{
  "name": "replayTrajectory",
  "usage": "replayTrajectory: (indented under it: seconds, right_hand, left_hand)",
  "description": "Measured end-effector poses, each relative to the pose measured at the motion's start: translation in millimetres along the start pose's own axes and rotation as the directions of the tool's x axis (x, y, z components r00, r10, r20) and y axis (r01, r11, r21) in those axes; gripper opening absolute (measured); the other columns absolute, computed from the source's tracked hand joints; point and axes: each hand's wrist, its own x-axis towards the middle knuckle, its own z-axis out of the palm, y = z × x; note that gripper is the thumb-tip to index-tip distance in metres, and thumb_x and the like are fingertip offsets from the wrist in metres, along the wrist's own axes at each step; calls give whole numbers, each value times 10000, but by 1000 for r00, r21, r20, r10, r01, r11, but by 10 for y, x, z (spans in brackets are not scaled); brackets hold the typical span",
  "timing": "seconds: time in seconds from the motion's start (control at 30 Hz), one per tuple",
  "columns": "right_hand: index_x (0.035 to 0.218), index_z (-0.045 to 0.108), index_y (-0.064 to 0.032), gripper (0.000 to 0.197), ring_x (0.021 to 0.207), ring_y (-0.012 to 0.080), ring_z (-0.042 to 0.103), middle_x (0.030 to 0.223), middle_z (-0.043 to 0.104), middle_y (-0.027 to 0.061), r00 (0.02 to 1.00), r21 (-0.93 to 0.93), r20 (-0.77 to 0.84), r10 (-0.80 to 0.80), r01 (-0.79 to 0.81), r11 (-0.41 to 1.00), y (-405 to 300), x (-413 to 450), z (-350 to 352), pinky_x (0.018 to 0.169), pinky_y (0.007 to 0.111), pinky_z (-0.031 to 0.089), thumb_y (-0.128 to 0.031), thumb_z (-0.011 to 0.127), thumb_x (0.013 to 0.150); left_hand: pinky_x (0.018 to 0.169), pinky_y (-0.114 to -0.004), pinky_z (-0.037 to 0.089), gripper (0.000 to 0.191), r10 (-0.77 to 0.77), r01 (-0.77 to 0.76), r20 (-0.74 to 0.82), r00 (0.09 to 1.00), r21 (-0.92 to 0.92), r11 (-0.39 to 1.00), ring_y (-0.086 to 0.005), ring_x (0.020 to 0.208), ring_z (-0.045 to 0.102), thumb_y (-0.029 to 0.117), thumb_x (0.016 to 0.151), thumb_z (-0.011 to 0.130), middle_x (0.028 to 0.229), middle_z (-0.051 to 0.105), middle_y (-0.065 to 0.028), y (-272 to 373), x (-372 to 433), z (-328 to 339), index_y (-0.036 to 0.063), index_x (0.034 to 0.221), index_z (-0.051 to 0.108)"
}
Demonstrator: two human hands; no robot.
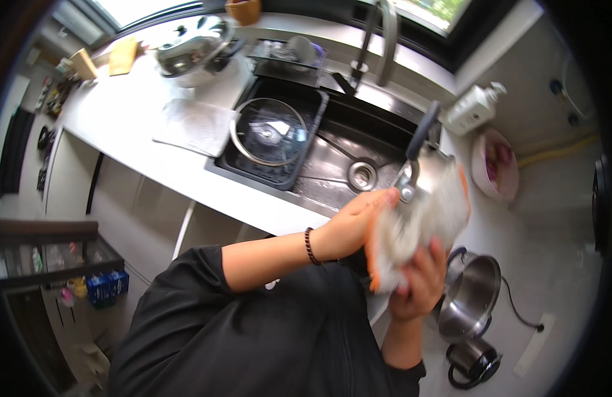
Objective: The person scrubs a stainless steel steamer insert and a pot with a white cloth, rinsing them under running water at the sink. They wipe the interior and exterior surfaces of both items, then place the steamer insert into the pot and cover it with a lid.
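Over the right end of the counter, my left hand [353,221] grips a stainless steel pot or pan [430,168] by its edge, thumb near a riveted bracket. A dark loop handle [423,131] stands out from it. My right hand [421,280], blurred, presses a white cloth with orange edging [435,213] against the vessel. Most of the metal is hidden behind the cloth, so its full shape cannot be told. Left of my hands, a glass lid with a steel rim [269,131] lies in a black basin [286,181] set in the sink.
The steel sink [331,186] has a faucet [385,44] behind it. A grey cloth [192,126] and lidded steel pot [194,49] are left. On the right are a pump bottle [469,111], a pink bowl [494,164], a steel pot [469,297] and an electric kettle [472,360].
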Motion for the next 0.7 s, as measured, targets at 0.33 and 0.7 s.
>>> replayTrajectory:
  seconds: [0.33, 0.7]
  right_hand:
    - [1187, 514, -6, 369, 951, 274, 620, 1083, 603, 154, 178, 712, 53, 983, -697, 88, 976, -1034, 797, 773, 401, 526, -267, 346, 986]
    - [1249, 452, -34, 389, 1125, 370, 510, 1232, 514, 187, -6, 792, 607, 795, -79, -605, 639, -525, 1466, 956, 559, 402, -230, 352, 927]
  left_hand:
    - [885, -275, 435, 492, 214, -165, -110, 971, 340, 926, -109, 1002, 552, 115, 791, 721, 1097, 598, -61, 956, -641, -357, -11, 1207, 488]
    - [775, -245, 450, 345, 414, -159, -259, 873, 650, 743, -85, 859, 571, 58, 760, 741, 929, 640, -46, 1786, -1799, -1119, -28, 1045, 566]
